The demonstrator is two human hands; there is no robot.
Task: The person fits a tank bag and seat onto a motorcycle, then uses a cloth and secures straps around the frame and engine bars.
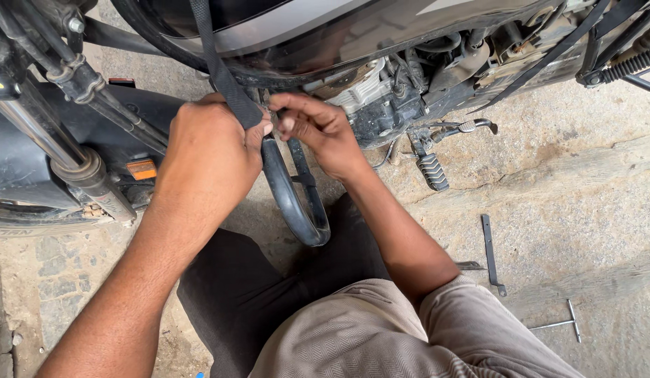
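My left hand [209, 150] is closed around a black webbing strap [220, 73] that runs down from over the motorcycle's fuel tank [304, 28]. My right hand [325, 133] pinches something small right beside it, at the top of the black curved crash guard bar [290, 203]; the pinched part is hidden by my fingers. Both hands nearly touch, just under the tank and in front of the engine [388, 98].
The front fork [66, 150] and black mudguard with an orange reflector [142, 169] stand at left. A footpeg [432, 171] sticks out at centre. A flat black metal bar [490, 252] and a T-handle wrench [566, 322] lie on the concrete ground at right. My knees fill the bottom.
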